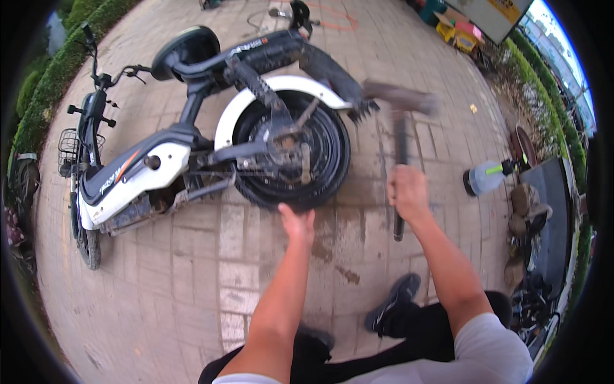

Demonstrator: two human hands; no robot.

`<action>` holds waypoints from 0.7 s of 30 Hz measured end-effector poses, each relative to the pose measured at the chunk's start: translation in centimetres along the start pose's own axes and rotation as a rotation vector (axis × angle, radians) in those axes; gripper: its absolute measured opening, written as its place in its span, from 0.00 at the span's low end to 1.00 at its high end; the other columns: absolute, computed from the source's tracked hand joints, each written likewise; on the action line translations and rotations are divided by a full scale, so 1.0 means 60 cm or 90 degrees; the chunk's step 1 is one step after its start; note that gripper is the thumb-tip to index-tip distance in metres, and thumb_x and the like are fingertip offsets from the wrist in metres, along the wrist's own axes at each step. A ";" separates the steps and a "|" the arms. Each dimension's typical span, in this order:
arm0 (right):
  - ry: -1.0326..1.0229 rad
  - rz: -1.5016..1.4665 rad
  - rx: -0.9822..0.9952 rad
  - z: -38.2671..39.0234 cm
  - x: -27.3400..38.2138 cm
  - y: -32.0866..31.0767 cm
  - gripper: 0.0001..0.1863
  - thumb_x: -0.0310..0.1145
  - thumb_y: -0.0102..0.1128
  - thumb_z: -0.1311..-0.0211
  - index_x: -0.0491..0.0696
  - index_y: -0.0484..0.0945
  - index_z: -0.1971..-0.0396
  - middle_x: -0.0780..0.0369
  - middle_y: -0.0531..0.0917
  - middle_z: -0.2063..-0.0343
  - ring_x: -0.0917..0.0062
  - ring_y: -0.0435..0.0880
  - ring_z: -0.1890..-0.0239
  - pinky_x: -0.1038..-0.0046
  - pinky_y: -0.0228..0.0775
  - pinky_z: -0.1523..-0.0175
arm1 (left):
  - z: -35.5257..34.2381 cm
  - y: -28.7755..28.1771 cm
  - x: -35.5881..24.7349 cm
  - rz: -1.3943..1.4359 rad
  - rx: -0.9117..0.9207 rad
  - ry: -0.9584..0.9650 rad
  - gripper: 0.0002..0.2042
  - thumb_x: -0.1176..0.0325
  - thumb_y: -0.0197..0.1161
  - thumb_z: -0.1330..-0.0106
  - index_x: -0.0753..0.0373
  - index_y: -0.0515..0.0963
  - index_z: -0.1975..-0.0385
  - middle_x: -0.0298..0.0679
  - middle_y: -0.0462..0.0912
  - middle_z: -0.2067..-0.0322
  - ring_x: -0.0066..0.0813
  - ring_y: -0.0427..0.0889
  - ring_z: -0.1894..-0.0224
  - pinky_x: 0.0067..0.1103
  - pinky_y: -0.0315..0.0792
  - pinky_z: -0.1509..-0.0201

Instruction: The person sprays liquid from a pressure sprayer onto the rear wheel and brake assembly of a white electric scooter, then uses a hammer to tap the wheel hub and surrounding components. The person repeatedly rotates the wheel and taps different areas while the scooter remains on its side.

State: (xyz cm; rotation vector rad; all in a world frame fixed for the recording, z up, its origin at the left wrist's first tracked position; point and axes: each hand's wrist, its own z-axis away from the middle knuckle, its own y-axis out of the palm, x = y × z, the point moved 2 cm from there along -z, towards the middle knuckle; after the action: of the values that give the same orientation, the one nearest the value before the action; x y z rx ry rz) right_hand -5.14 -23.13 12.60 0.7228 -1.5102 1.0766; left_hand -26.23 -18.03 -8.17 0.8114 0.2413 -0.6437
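Note:
A white and black electric scooter (137,179) stretches across the left and middle of the head view, its rear wheel (327,137) toward me. At the wheel's near edge, my left hand (297,225) grips the black tire (259,197); its fingertips are partly hidden against the rubber. My right hand (408,192) is closed round the dark handle of a hammer (401,144). The hammer is raised to the right of the wheel, and its head is blurred by motion. White fender (240,105) and a dark shock absorber (256,83) sit above the wheel.
A spray bottle (487,176) with a green-and-black top is on the brick paving at right. Beyond it are a brown pan (523,147) and assorted parts along a dark board (555,217). My shoe (393,301) is close by. An orange hose (345,16) lies far back.

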 end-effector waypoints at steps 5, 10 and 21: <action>-0.340 -0.349 -0.111 0.018 0.096 -0.026 0.42 0.80 0.37 0.52 0.47 0.62 0.79 0.66 0.67 0.88 0.80 0.69 0.85 0.77 0.62 0.80 | -0.002 -0.007 0.002 0.014 0.022 0.017 0.33 0.41 0.44 0.32 0.53 0.49 0.33 0.38 0.56 0.35 0.51 0.61 0.36 0.43 0.62 0.36; -0.015 0.335 0.073 0.037 -0.055 0.062 0.31 0.59 0.53 0.38 0.40 0.71 0.77 0.58 0.75 0.85 0.72 0.74 0.82 0.72 0.68 0.74 | 0.006 0.000 0.005 0.027 0.044 0.001 0.33 0.40 0.46 0.32 0.52 0.48 0.34 0.40 0.58 0.36 0.50 0.64 0.39 0.42 0.62 0.38; -0.351 -0.293 -0.007 0.015 0.035 -0.033 0.40 0.76 0.40 0.47 0.47 0.64 0.68 0.63 0.73 0.83 0.79 0.69 0.84 0.78 0.62 0.78 | -0.012 -0.010 0.014 0.051 0.010 -0.019 0.32 0.40 0.45 0.32 0.50 0.50 0.35 0.37 0.61 0.38 0.46 0.64 0.38 0.44 0.60 0.37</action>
State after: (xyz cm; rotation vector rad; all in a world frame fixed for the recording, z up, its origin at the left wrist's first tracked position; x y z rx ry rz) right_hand -4.25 -24.53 15.12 1.3600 -1.6792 0.5380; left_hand -25.95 -18.16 -9.40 0.8214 0.1755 -0.5823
